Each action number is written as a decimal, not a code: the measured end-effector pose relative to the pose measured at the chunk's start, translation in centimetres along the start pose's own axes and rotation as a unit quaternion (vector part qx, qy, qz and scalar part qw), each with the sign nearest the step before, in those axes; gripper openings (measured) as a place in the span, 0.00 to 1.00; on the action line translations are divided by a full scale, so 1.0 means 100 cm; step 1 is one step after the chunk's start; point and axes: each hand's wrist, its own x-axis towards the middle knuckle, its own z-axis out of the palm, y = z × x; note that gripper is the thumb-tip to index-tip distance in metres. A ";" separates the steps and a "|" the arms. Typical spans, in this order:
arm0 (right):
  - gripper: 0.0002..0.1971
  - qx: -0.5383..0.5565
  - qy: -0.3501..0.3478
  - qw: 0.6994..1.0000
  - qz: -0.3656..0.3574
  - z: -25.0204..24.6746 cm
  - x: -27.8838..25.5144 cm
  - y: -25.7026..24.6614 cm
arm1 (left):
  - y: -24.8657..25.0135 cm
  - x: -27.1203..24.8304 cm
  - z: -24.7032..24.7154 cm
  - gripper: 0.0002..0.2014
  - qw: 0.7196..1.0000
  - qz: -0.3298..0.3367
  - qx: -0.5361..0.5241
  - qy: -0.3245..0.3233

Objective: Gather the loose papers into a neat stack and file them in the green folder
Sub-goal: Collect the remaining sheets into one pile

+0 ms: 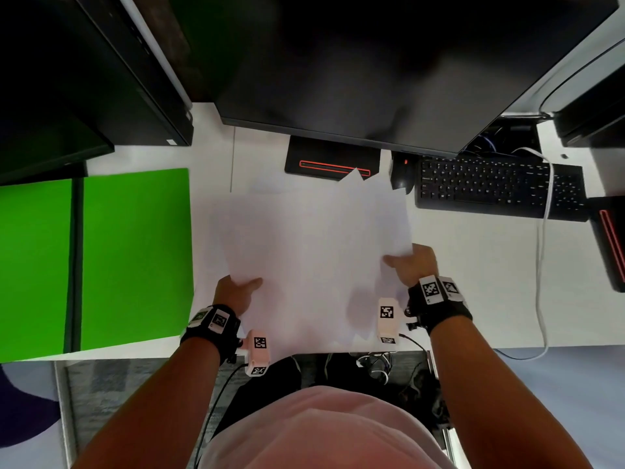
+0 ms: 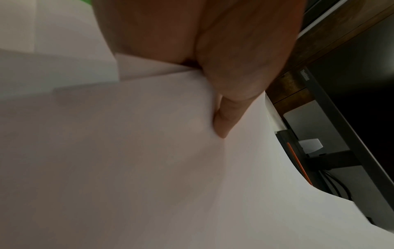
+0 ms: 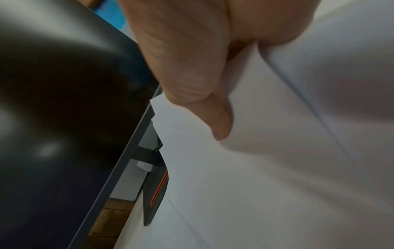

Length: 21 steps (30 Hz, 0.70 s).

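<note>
Papers (image 1: 311,252): uncounted | left hand (image 1: 236,292), right hand (image 1: 411,265) pinch them | green folder (image 1: 135,258): one

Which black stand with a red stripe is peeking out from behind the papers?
The black monitor stand under the middle screen: white paper sheets overlap its front edge. The other sits far right, uncovered.

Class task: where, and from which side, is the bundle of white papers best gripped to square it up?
Grip the papers at their two side edges, left hand from the left, right hand from the right: the sheets are wide and fanned unevenly.
</note>
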 end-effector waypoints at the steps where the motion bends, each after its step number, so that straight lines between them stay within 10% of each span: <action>1: 0.11 0.001 0.010 1.000 -0.014 -0.008 -0.002 0.000 | 0.001 -0.001 0.000 0.19 1.000 0.002 0.003 0.002; 13: 0.09 0.156 -0.030 0.983 -0.095 -0.142 -0.039 0.004 | 0.002 -0.005 -0.005 0.18 1.000 0.004 0.023 0.002; 21: 0.26 0.225 -0.183 0.956 -0.037 -0.032 -0.026 0.005 | 0.005 -0.012 0.000 0.20 0.999 -0.015 0.007 -0.037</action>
